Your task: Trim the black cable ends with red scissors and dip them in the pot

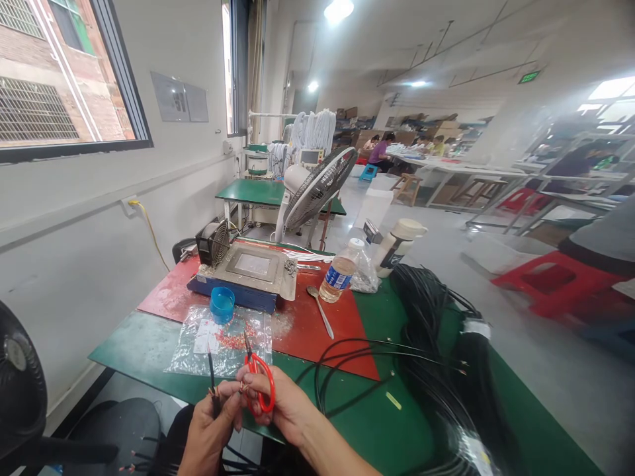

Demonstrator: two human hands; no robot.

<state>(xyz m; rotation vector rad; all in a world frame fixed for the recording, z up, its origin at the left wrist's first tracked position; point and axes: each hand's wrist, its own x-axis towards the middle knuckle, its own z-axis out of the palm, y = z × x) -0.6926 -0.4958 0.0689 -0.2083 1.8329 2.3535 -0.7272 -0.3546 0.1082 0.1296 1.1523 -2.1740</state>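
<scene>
Head view: both hands meet low at the near table edge, about 6 o'clock in the picture.
Left hand: left hand (211,423) is closed around a thin black cable (211,377), pinching it near its upright end; the tip points to 12 o'clock.
Right hand: right hand (282,406) has its fingers through the loops of red-handled scissors (258,383); blades point up toward 11 o'clock, and I cannot tell how far apart they stand.
Scissors and cable: just beside each other, the handles touching the fingertips of both hands.
Plastic bag: clear plastic bag (223,340) with small red bits lies flat at 12 o'clock from the hands, near them.
Blue cap: blue cap (222,304) sits at the bag's far edge.
Grey machine: flat grey machine (253,268) stands beyond the cap, on the red mat (307,324).
Spoon: metal spoon (320,309) lies at 1 o'clock from the hands.
Water bottle: water bottle (340,271) stands just past the spoon.
Cable coil: big black cable coil (441,344) fills the table at 3 o'clock.
Table: green table (139,347) carries it all.
</scene>
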